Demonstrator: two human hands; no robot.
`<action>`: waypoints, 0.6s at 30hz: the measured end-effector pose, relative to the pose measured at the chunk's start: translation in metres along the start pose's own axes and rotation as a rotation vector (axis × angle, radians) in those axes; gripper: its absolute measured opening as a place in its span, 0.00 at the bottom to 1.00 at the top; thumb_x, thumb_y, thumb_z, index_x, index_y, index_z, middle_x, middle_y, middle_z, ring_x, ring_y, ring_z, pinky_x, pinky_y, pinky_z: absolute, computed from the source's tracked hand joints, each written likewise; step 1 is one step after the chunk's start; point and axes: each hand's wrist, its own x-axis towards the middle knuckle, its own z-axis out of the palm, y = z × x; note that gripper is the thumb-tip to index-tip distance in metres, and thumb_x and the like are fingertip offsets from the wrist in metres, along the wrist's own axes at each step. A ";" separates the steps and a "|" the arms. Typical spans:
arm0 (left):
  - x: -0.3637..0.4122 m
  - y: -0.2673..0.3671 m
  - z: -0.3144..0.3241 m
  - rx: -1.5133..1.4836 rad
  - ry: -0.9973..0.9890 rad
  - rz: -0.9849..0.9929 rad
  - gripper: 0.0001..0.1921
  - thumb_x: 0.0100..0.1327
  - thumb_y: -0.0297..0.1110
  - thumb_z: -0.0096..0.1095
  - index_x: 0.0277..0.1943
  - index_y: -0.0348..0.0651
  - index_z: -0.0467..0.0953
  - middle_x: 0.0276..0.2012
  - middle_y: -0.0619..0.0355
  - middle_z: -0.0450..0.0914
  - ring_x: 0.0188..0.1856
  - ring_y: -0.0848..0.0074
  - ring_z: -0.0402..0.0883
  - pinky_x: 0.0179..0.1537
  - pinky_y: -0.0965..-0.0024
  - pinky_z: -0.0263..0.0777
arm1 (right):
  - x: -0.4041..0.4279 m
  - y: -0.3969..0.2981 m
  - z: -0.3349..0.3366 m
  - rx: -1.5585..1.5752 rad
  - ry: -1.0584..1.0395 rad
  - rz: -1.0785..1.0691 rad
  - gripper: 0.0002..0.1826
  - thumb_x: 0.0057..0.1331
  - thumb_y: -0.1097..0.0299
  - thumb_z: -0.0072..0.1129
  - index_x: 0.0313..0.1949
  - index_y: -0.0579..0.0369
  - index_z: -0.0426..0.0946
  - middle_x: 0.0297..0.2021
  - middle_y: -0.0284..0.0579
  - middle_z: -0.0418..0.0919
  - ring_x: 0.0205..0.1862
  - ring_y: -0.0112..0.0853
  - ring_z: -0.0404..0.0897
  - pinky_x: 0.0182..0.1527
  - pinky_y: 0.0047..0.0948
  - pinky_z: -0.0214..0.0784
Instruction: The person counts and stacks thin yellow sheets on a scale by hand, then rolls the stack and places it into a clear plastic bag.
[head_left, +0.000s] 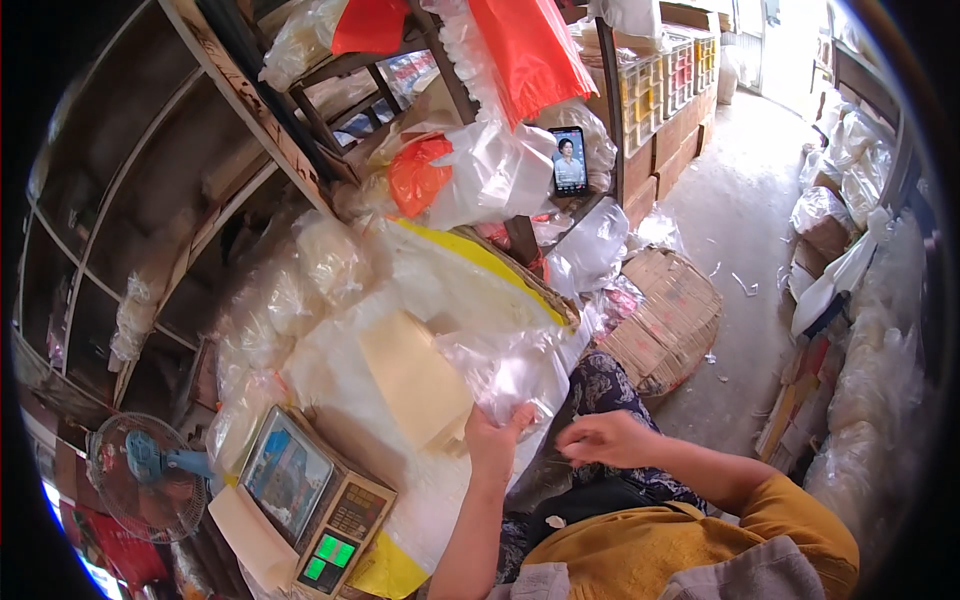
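Observation:
My left hand (496, 442) grips the near end of a clear plastic bag (510, 367) over the right edge of the work table. My right hand (600, 441) is to its right, above my lap, its fingers curled; whether it holds anything small cannot be made out. Left of the bag lies a stack of cream paper sheets (416, 375), which the bag partly overlaps. The table is covered with whitish plastic sheeting (322, 367). A digital scale (330, 525) with a lit green display stands at the table's near left, and more cream paper (255, 536) lies beside it.
Filled clear bags (330, 255) line the table's far left. A fan (146, 457) stands at the left. A phone (570, 161) leans among plastic bags ahead. A flattened round cardboard bundle (660, 322) lies on the floor at right. Stacked crates (642, 101) and wrapped goods (855, 442) flank the aisle.

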 end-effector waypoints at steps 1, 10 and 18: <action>-0.007 -0.001 -0.004 0.001 0.014 -0.002 0.18 0.51 0.20 0.67 0.45 0.34 0.70 0.34 0.57 0.78 0.33 0.76 0.78 0.37 0.74 0.73 | -0.009 -0.008 -0.014 0.108 -0.008 0.118 0.11 0.65 0.66 0.55 0.39 0.61 0.76 0.30 0.39 0.80 0.29 0.24 0.81 0.34 0.21 0.74; -0.061 -0.028 -0.011 0.092 -0.062 -0.197 0.22 0.51 0.25 0.70 0.48 0.32 0.70 0.38 0.54 0.78 0.35 0.75 0.79 0.38 0.74 0.74 | 0.020 0.000 -0.057 -0.043 0.181 -0.057 0.09 0.59 0.65 0.63 0.32 0.57 0.78 0.25 0.31 0.78 0.29 0.16 0.73 0.33 0.15 0.63; -0.095 -0.039 -0.029 0.185 -0.061 -0.282 0.23 0.53 0.28 0.70 0.49 0.32 0.69 0.39 0.54 0.78 0.37 0.74 0.78 0.39 0.73 0.73 | 0.010 -0.002 -0.029 0.384 0.182 -0.047 0.09 0.57 0.67 0.65 0.31 0.59 0.77 0.23 0.31 0.77 0.27 0.17 0.73 0.32 0.18 0.65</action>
